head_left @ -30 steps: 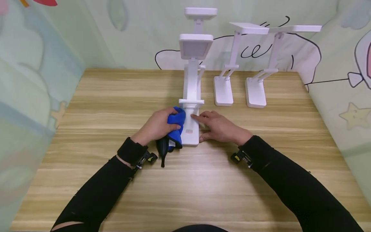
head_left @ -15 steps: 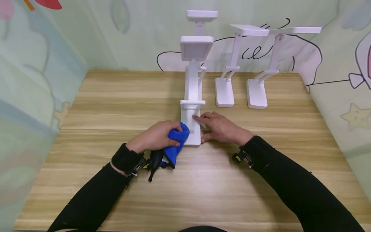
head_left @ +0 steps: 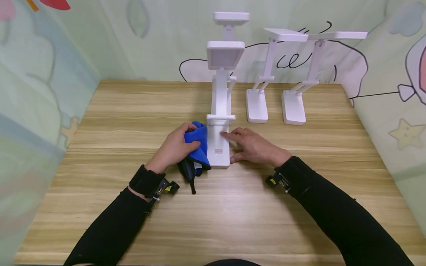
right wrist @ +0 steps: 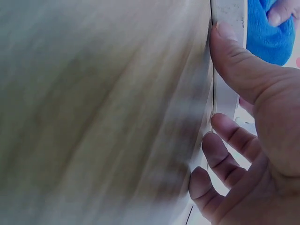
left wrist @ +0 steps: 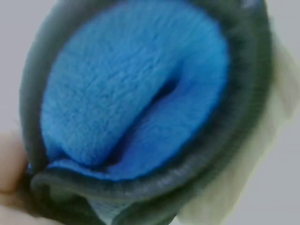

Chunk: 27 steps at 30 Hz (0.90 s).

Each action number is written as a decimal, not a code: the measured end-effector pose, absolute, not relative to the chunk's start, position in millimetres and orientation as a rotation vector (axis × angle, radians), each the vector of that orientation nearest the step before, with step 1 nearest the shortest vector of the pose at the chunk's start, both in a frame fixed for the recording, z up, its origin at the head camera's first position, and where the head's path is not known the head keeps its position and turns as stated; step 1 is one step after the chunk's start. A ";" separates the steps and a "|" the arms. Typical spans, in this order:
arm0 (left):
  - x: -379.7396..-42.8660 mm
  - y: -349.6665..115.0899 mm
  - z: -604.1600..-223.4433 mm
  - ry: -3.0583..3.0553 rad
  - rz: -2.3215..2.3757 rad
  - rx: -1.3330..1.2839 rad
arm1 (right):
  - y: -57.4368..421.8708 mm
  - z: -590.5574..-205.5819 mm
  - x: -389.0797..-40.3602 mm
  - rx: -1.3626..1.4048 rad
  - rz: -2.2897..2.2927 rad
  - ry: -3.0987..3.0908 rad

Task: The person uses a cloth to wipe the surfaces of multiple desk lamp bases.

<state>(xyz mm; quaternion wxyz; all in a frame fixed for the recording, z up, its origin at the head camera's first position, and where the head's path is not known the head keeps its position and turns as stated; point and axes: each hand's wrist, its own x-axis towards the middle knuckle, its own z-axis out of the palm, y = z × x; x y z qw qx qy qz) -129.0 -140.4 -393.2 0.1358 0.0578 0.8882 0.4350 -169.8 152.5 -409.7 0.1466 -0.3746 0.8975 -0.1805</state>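
Note:
A white desk lamp [head_left: 220, 107] stands mid-table in the head view, its flat base [head_left: 217, 158] toward me. My left hand [head_left: 173, 147] grips a bunched blue cloth [head_left: 196, 142] with dark edging, held against the left side of that base. Folded blue pile fills the left wrist view, where the cloth [left wrist: 112, 84] hides most of the fingers. On the other side, my right hand [head_left: 254, 146] lays its index finger on top of the base. Its thumb [right wrist: 234, 54] and other fingertips touch the base's right edge in the right wrist view.
Directly behind the lamp is another white lamp [head_left: 231, 17], partly hidden. Two more white desk lamps [head_left: 257, 105] [head_left: 293, 107] stand at the back right of the wooden table [head_left: 133, 111]. A printed curtain [head_left: 159, 40] borders the table's back and sides.
My left hand slid the cloth toward me along the base's left part, then back away to the base's left edge. My right hand has stayed in place; the lamp has not visibly moved.

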 end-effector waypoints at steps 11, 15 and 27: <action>-127.2 -153.8 -388.0 2.480 1.333 0.098 | 161.9 -409.5 -159.6 -0.942 -0.724 2.611; -126.4 -153.0 -387.8 2.514 1.351 0.106 | 162.3 -409.4 -154.3 -0.902 -0.792 2.628; -124.4 -143.5 -389.8 2.309 1.715 -0.048 | 155.5 -406.1 -149.3 -0.801 -0.896 2.656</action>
